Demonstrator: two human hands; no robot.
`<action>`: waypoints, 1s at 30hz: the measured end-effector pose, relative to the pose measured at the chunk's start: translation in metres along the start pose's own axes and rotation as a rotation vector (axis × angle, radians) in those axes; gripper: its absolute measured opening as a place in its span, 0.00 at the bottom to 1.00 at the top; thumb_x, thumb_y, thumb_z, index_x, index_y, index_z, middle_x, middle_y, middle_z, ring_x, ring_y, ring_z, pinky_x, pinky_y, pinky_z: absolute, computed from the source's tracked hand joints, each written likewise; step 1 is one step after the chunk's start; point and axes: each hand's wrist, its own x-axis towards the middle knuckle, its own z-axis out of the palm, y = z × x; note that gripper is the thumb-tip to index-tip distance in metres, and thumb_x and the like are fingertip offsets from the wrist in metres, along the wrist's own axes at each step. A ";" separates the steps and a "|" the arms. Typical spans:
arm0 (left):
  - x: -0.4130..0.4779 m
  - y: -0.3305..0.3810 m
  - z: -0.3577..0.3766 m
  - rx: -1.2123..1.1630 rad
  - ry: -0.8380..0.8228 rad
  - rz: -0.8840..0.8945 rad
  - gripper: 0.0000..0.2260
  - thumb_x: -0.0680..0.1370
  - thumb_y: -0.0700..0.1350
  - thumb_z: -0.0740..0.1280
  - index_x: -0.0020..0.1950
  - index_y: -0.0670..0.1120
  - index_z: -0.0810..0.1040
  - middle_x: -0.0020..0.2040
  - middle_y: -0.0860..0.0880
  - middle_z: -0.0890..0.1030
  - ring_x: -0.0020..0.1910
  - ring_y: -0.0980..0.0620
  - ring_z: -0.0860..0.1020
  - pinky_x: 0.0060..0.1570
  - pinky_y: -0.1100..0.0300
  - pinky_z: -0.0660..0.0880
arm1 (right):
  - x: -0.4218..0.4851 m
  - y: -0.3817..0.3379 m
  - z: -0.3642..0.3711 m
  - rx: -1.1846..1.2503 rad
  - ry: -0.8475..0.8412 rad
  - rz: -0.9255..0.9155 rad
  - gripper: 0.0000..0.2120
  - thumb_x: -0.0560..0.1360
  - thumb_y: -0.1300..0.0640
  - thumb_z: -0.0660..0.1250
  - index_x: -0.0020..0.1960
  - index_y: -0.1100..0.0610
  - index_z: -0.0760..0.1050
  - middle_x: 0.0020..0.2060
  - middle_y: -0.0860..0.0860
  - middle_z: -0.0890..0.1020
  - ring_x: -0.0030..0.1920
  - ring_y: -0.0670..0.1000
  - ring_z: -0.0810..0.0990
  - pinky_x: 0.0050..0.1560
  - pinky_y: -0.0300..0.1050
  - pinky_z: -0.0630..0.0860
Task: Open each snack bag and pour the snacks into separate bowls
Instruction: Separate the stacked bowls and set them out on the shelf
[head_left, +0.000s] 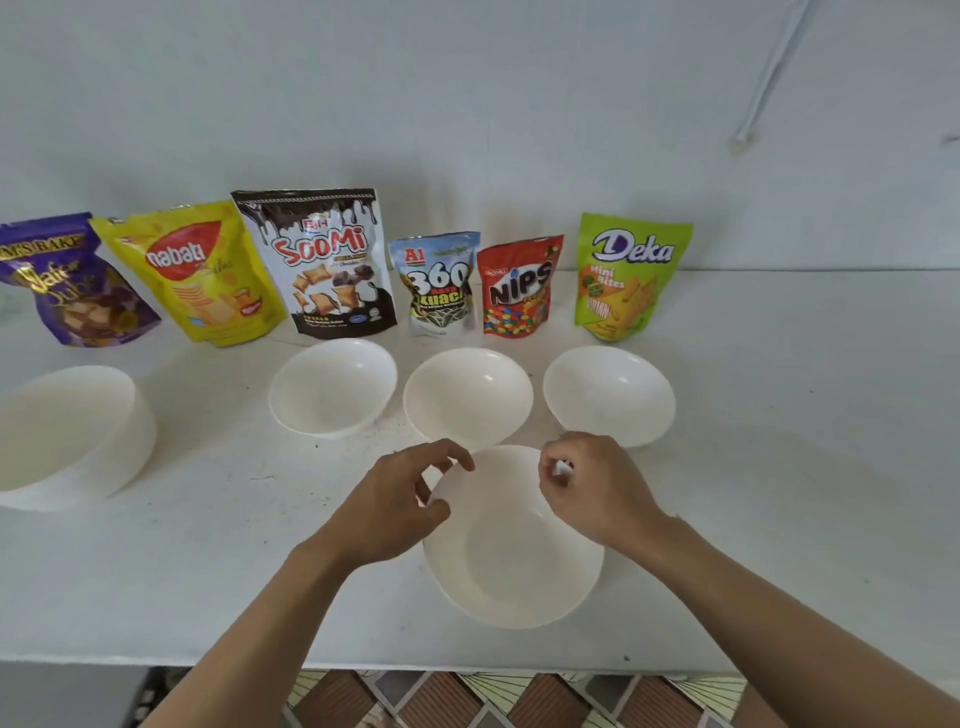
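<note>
Near bowl (514, 561), white, rim up, sits front centre on white counter (779, 519), with both hands on its far edge. Left hand (395, 504) curled at far-left rim, index hooked over the top and thumb under it, a loose pinch on the rim. Right hand (597, 488) curled tighter at far-right rim, with a bit of white rim showing between fingers and thumb. Extra rim lines at the bowl's left edge, maybe a stack, cannot tell.

Just behind it, three more white bowls in a row, all rim up with nothing in them: left bowl (332, 387), middle bowl (467, 397), right bowl (608, 395). Right bowl sits just beside the right hand's knuckles.

Behind the bowls, six snack bags stand upright in a line at the back of the counter, tops closed. Left to right: purple wafer bag (72, 280) tilted, yellow Nabati bag (197, 270) tilted, Soomi bag (322, 260), 360 Kuaci bag (441, 283), red Nips bag (517, 286), green Deka bag (628, 275). Kuaci and Nips bags touch; Deka stands a bit apart.

Larger white tub (72, 436) at far left of counter. White wall (467, 104) behind, with thin cable (774, 73) upper right. Patterned floor tiles (441, 696) below the counter edge
</note>
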 end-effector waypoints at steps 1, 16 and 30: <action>0.004 0.004 0.004 -0.001 -0.005 0.010 0.20 0.73 0.35 0.69 0.57 0.59 0.78 0.54 0.60 0.78 0.39 0.57 0.80 0.40 0.68 0.78 | -0.003 0.005 -0.003 -0.019 0.009 0.007 0.08 0.70 0.60 0.69 0.34 0.50 0.76 0.31 0.42 0.75 0.32 0.42 0.74 0.34 0.36 0.68; 0.044 0.056 0.082 -0.140 0.029 0.005 0.20 0.79 0.38 0.65 0.58 0.64 0.79 0.53 0.60 0.80 0.43 0.58 0.79 0.43 0.62 0.80 | -0.043 0.084 -0.056 0.142 0.071 0.177 0.11 0.71 0.64 0.69 0.47 0.50 0.83 0.42 0.41 0.83 0.33 0.37 0.76 0.36 0.31 0.68; 0.050 0.073 0.105 -0.177 0.052 -0.059 0.19 0.79 0.37 0.62 0.58 0.63 0.78 0.52 0.59 0.80 0.43 0.53 0.79 0.41 0.59 0.80 | -0.038 0.113 -0.067 0.170 0.060 0.133 0.09 0.68 0.60 0.71 0.41 0.46 0.80 0.35 0.45 0.79 0.34 0.46 0.74 0.39 0.44 0.74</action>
